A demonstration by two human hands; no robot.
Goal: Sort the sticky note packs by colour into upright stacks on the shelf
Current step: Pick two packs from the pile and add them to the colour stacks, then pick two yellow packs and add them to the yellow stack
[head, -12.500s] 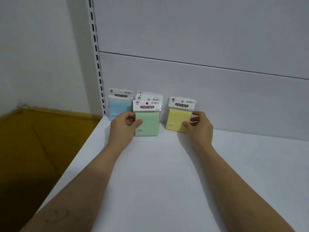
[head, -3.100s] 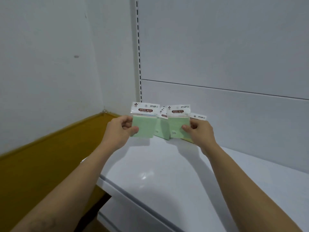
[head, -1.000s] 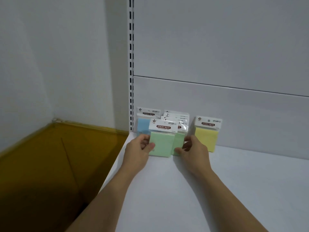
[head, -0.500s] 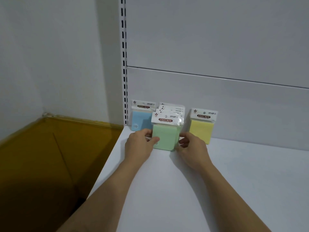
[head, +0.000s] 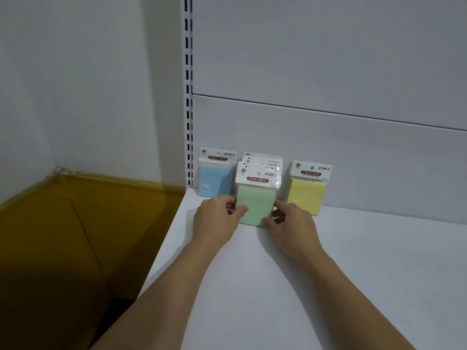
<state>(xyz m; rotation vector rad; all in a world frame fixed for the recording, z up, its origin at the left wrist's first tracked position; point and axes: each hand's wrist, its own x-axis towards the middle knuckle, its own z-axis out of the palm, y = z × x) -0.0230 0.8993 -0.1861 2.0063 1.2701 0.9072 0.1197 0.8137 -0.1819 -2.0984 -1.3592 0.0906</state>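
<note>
Shelf: a white shelf (head: 328,274) carries every pack; its back panel (head: 328,147) rises behind them, and a slotted upright (head: 188,97) stands at its left end.
Contents on shelf: three colour groups in a row along the back panel, blue at the left, green in the middle, yellow at the right.
Blue pack: the blue pack (head: 216,175) stands upright against the panel, just beside the slotted upright, header card up, face to the camera.
Green stack: the green stack (head: 256,195) stands upright, several packs one behind another; the white header cards step up toward the rear. The front pack's long axis runs vertical, and its "STICKY NOTE" label reads level.
Yellow pack: the yellow pack (head: 307,190) stands upright with its top leaning back on the panel, apart from the green stack.
Left hand: the left hand (head: 217,218) holds the green stack's left edge, thumb on the front face, fingers curled behind; the grip is closed on it.
Right hand: the right hand (head: 290,223) pinches the stack's lower right corner, thumb at the front, forefinger along the side; its grip is likewise closed on the stack.
Change: half a second ago the front green pack sat a little lower and off to the right of those behind; now it lines up squarely with them. Both hands keep their hold.
Floor: a yellow-brown floor (head: 75,248) lies below, left of the shelf.
</note>
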